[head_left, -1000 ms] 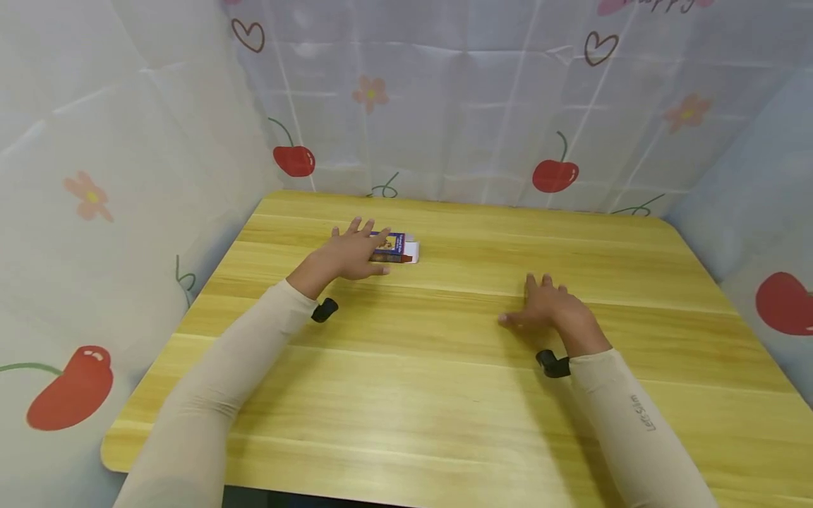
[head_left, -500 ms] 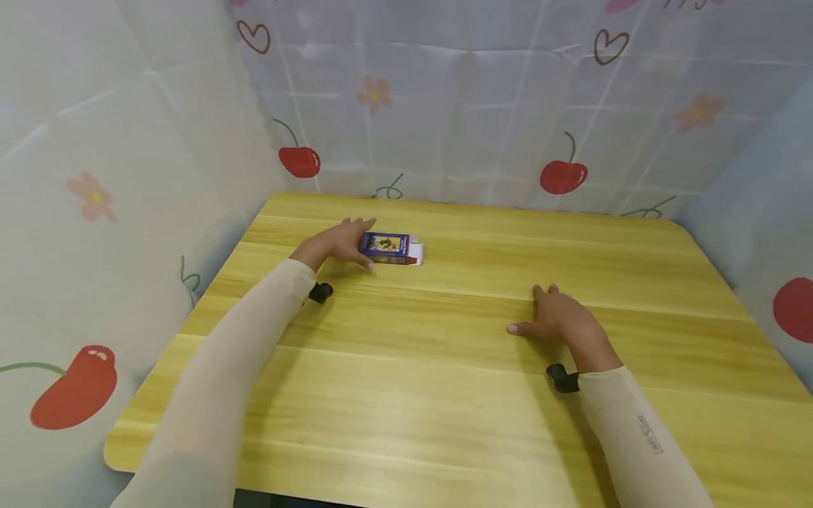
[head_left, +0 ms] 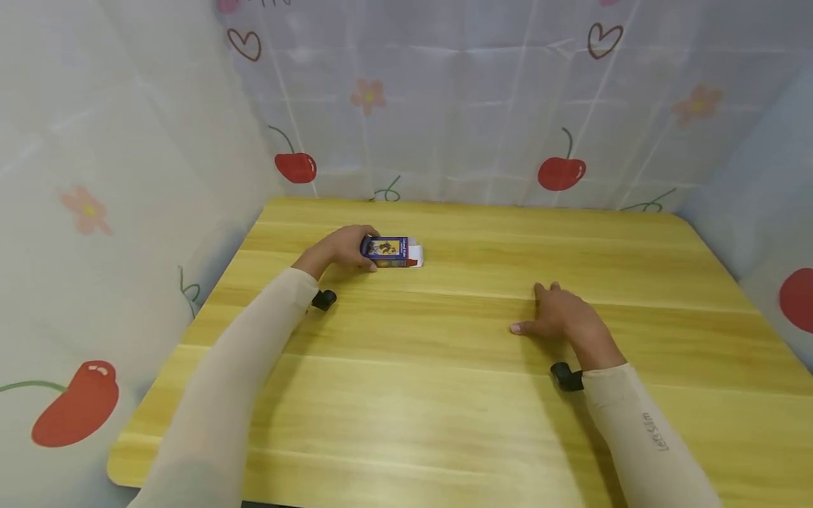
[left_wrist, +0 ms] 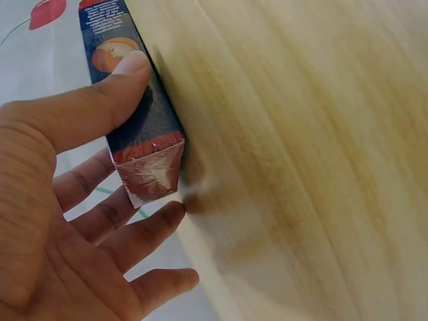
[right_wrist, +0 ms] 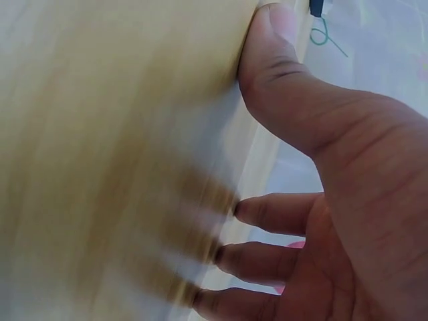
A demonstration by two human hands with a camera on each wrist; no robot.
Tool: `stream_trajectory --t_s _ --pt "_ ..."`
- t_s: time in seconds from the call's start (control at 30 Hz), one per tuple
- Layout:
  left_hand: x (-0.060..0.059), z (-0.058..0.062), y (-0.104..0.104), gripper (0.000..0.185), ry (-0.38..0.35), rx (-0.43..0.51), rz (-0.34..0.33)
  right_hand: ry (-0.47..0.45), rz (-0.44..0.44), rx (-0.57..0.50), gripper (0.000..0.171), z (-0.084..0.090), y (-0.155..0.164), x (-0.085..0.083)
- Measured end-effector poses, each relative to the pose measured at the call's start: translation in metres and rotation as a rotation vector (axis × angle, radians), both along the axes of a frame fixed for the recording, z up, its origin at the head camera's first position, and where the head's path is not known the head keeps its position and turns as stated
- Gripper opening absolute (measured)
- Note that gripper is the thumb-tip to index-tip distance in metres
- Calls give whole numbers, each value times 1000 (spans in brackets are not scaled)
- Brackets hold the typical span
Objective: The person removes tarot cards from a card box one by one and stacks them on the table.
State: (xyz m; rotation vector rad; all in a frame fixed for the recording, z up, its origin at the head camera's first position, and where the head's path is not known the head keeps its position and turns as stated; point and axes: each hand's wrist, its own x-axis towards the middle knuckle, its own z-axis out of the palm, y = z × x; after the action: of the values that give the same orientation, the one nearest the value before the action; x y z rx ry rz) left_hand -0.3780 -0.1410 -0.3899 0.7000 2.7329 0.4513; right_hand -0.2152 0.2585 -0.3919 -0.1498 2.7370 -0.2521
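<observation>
The left hand (head_left: 339,249) grasps a small blue box (head_left: 389,252) that lies flat on the far left part of the yellow wooden table (head_left: 444,395). In the head view the fingers curl over the far edge of the box while the thumb (left_wrist: 100,100) lies against its near side; the left wrist view shows the thumb pressed on the blue face of the box (left_wrist: 137,107), just above its red, foil-wrapped end, with the other fingers (left_wrist: 134,234) spread beneath and beside it. Half a second ago this hand lay flatter, its fingers stretched out beside the left end of the box; now they have closed around it. The box itself has hardly shifted, its white open flap pointing right as before.

The right hand (head_left: 562,317) rests palm down on the table, near the middle and well apart from the box, fingers relaxed and spread, gripping nothing. The right wrist view shows its thumb (right_wrist: 281,73) and fingertips (right_wrist: 261,210) touching the wood. It lies where it lay in the earlier pictures.

Both arms wear pale beige sleeves (head_left: 641,437) with a small black device (head_left: 567,376) at each wrist. A curtain (head_left: 444,106) printed with cherries, hearts and flowers surrounds the table on the left, far and right sides.
</observation>
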Motion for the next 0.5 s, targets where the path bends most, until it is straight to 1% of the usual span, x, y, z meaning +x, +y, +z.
stream_trajectory --t_s 0.1,0.2,0.33,0.43,0.5 --pt "1 -5 -2 80 -3 56 -4 -23 1 -3 116 -1 1 1" --pt "1 -4 -4 77 10 142 10 -19 8 -3 115 -1 1 2" --pt "2 4 -3 75 31 251 30 10 17 7 113 2 1 1" --pt "6 13 -1 73 26 309 41 9 19 12 113 3 1 -1" --pt "11 18 -1 69 15 348 44 2 22 9 114 3 1 -2"
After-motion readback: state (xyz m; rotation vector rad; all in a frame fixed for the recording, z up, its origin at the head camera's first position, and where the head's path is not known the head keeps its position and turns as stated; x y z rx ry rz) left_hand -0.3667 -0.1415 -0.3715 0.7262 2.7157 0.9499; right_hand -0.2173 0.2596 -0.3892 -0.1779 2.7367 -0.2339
